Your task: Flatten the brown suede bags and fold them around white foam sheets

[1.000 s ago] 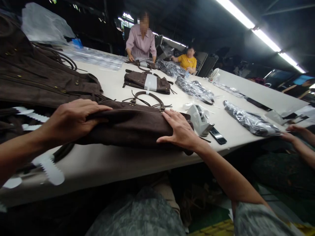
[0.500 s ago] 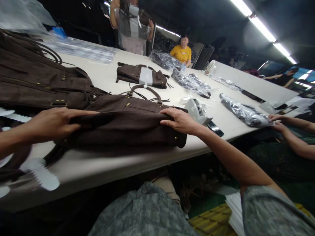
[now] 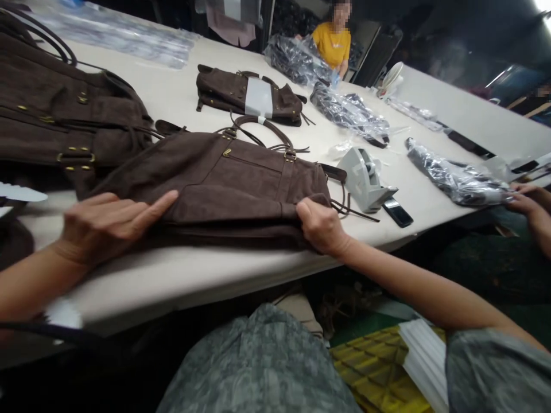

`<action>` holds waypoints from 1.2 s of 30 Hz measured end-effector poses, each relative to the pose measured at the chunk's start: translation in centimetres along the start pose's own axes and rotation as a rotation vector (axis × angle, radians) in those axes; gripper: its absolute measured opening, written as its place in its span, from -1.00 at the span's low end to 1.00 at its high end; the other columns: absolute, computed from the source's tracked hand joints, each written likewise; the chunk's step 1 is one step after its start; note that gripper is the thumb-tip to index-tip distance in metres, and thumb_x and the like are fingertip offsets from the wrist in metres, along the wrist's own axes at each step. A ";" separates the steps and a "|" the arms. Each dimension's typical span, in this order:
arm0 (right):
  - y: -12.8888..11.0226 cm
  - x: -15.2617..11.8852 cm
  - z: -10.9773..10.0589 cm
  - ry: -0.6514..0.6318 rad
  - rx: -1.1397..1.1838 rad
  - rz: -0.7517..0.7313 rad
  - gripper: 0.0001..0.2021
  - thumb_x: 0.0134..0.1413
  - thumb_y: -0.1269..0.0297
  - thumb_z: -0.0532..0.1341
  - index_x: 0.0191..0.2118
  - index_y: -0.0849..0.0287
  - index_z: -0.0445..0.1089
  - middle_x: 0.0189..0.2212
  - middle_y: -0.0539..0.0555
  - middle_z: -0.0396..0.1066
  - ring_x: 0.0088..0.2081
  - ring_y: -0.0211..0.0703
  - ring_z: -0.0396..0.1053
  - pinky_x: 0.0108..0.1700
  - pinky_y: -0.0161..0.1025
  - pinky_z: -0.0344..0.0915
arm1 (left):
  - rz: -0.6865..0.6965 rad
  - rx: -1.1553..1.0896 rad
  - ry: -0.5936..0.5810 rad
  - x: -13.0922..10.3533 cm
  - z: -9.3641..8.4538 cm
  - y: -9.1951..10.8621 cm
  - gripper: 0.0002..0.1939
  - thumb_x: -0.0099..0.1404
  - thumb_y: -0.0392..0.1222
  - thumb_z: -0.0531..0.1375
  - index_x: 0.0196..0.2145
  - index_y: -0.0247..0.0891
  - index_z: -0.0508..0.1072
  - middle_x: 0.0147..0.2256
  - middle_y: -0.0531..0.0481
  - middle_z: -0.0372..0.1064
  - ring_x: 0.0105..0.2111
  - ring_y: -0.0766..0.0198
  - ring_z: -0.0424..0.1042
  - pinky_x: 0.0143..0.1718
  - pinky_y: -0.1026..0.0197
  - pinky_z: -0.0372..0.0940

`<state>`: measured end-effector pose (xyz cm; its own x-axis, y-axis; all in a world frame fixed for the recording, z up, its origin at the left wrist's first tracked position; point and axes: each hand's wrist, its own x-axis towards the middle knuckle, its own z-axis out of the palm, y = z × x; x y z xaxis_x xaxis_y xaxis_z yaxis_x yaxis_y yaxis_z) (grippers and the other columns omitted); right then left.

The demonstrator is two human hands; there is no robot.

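A dark brown handbag [image 3: 241, 186] lies flat near the front edge of the table, its zip pocket facing up and its handle toward the far side. My left hand [image 3: 109, 223] is closed on the bag's near left part, index finger stretched along the fabric. At the near right corner, my right hand [image 3: 321, 226] grips the bag in a fist. Just beyond sits a folded brown bag [image 3: 224, 94] with a white band [image 3: 259, 97] around it. Another brown bag [image 3: 38, 109] lies at the left, beside the one I hold.
A tape dispenser [image 3: 364, 178] and a phone [image 3: 398, 212] are right of my right hand. Bags in clear plastic [image 3: 456, 172] lie farther right, one touched by another person's hands [image 3: 531, 203]. A person in yellow [image 3: 333, 46] stands across the table [image 3: 167, 97].
The bag's near side has been laid down, so its pocket face now shows more. My left hand moved left and my right hand closed into a fist on the corner. The view shifted.
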<state>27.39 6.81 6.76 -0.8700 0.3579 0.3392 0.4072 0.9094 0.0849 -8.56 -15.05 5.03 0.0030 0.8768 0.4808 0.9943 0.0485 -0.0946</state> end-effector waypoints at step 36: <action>6.6 2.8 -2.5 0.222 0.037 -0.230 -0.67 0.28 0.51 -0.04 -0.12 0.15 0.45 -0.21 0.16 0.37 -0.16 -0.03 0.24 -0.07 -0.09 0.17 | 0.207 0.028 -0.036 3.7 -0.3 6.5 -0.13 0.36 -0.04 0.11 0.41 -0.30 -0.30 0.16 -0.41 0.30 0.07 -0.12 0.43 0.04 -0.06 0.38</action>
<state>28.32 13.28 10.56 -0.8543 0.0905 0.5118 0.1930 0.9696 0.1506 -2.04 -11.63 6.49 0.2030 0.8860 0.4170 0.9695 -0.1220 -0.2127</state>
